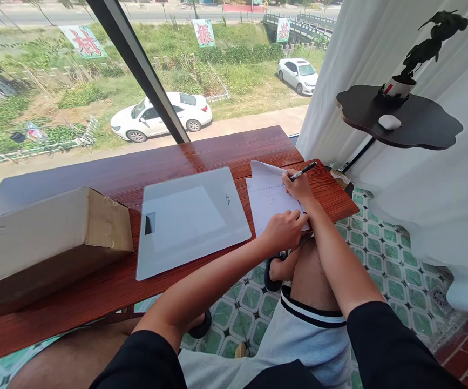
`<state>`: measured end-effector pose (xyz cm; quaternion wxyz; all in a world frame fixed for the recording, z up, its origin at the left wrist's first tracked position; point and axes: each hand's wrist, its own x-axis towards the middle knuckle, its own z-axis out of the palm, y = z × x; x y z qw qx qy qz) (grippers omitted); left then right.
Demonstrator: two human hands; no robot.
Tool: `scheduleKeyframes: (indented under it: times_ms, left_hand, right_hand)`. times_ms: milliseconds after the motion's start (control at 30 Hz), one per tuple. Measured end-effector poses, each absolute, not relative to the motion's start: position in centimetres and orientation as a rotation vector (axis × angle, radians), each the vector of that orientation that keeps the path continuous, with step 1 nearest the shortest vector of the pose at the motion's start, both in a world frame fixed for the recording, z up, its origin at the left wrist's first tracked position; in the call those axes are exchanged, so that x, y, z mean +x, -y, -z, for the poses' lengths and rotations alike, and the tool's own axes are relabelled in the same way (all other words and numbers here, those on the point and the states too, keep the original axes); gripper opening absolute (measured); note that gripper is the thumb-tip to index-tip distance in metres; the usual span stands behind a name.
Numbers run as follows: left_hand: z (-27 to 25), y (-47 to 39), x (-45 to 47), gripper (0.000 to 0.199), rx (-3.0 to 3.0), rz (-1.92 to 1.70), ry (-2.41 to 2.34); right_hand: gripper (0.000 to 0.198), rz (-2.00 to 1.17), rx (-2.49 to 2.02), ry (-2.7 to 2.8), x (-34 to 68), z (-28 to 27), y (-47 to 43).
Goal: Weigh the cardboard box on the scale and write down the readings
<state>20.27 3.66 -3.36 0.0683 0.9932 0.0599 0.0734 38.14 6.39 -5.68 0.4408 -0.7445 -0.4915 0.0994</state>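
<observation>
Sheets of white paper (pixel 264 197) with printed lines lie near the right end of the red-brown table (pixel 201 148), and the far edge of one sheet lifts slightly. My right hand (pixel 299 187) is closed around a black pen (pixel 304 170), its upper end pointing up to the right, over the upper right of the paper. The pen's tip is hidden by my fingers. At the paper's near edge rests my left hand (pixel 283 232), with its fingers curled in; a small dark thing shows by its fingertips, too small to name.
Left of the paper lies a pale, flat glass-like panel (pixel 193 216) with a small dark window. A cardboard box (pixel 108 221) stands at the table's left. On the right, a dark scalloped side table (pixel 424 121) holds a potted plant (pixel 398 89) and a white rounded object (pixel 390 122).
</observation>
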Motion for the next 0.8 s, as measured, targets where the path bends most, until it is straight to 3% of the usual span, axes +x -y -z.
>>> scheduleKeyframes:
  times_ms: [800]
  left_hand:
    - [3.04,-3.65,20.29,0.022,2.989,-0.142,-0.193]
  right_hand:
    - [0.032,-0.236,-1.88,1.222,38.18,5.79,-6.48]
